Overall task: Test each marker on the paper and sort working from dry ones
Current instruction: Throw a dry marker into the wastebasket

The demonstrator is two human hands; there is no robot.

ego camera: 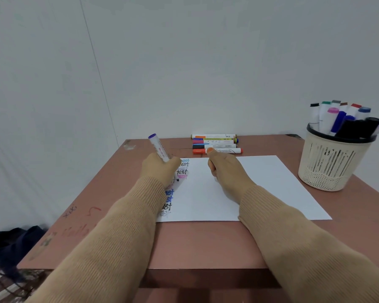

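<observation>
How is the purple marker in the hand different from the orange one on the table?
The purple marker stands tilted in the left hand, tip down on the paper; the orange marker lies flat on the table. Purple is uncapped; orange is capped. Both have white barrels.

**Item Count: Table Surface**

One sheet of paper (260, 184). One basket (330, 167). One purple-ended marker (159, 147), held in the left hand (160, 169). Row of loose markers (214, 143) at the far edge: at least four, possibly five; they lie too close together to separate. Standing markers (337, 119) in the basket: at least eleven caps counted; the dark ones overlap, so no exact figure.
</observation>
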